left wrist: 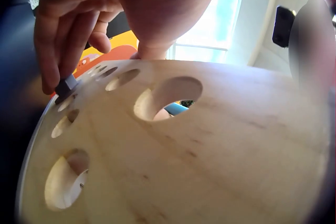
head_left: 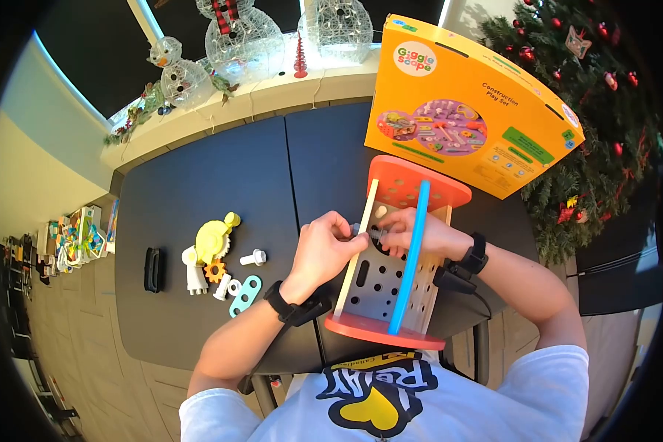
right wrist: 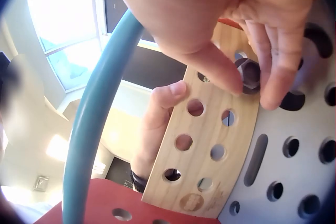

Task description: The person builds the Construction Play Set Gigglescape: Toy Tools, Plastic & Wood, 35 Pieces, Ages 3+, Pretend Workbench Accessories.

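Observation:
A toy toolbox with red end panels (head_left: pixel 420 180), a blue handle bar (head_left: pixel 410 258) and perforated wooden sides (right wrist: pixel 202 145) stands in front of the person. My left hand (head_left: pixel 318 250) is at the outside of the left wooden side, its fingertips gripping a grey bolt head (left wrist: pixel 66 86) against the wood. The left thumb (right wrist: pixel 177 88) lies at the panel's edge. Reaching inside beneath the handle bar, my right hand (head_left: pixel 426 234) pinches a dark grey hex nut (right wrist: pixel 248 75) between thumb and fingers, close to the same wooden side.
Left on the dark table (head_left: pixel 206 169) lie a yellow toy piece (head_left: pixel 212 239), an orange gear (head_left: pixel 215 270), a teal strip (head_left: pixel 245 296), a white bolt (head_left: pixel 254 257) and a black object (head_left: pixel 153 269). Behind the toolbox stands a yellow box (head_left: pixel 464 96), beside a decorated tree (head_left: pixel 567 147).

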The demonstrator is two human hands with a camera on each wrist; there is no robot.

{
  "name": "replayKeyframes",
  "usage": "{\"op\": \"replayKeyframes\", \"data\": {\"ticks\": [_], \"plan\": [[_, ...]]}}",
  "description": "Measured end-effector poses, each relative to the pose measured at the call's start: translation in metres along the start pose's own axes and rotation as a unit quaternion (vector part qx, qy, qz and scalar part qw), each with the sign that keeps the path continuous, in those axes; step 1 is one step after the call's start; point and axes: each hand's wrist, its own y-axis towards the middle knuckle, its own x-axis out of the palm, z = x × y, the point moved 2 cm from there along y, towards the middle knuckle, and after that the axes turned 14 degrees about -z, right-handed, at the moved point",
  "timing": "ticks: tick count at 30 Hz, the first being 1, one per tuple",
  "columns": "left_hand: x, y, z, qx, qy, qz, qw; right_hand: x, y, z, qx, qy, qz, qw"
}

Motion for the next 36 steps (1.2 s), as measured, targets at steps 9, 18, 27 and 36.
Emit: {"op": "replayKeyframes", "data": {"ticks": [9,18,27,36], "plan": [[-0.001,0.000,0.004,-0.016,0.022,-0.012,1.000,0.001,0.005,0.007,-0.013,0.058,-0.024,0.998],[0.000,0.000,0.003,-0.010,0.018,-0.005,1.000,-0.001,0.002,0.005,-0.013,0.096,-0.026,0.995],[0.003,0.002,-0.002,0.008,0.006,0.006,1.000,-0.001,0.009,0.006,0.049,0.077,-0.024,0.996],[0.002,0.002,-0.002,0.001,0.010,0.000,1.000,-0.002,0.000,-0.003,-0.023,0.114,0.010,0.993]]}}
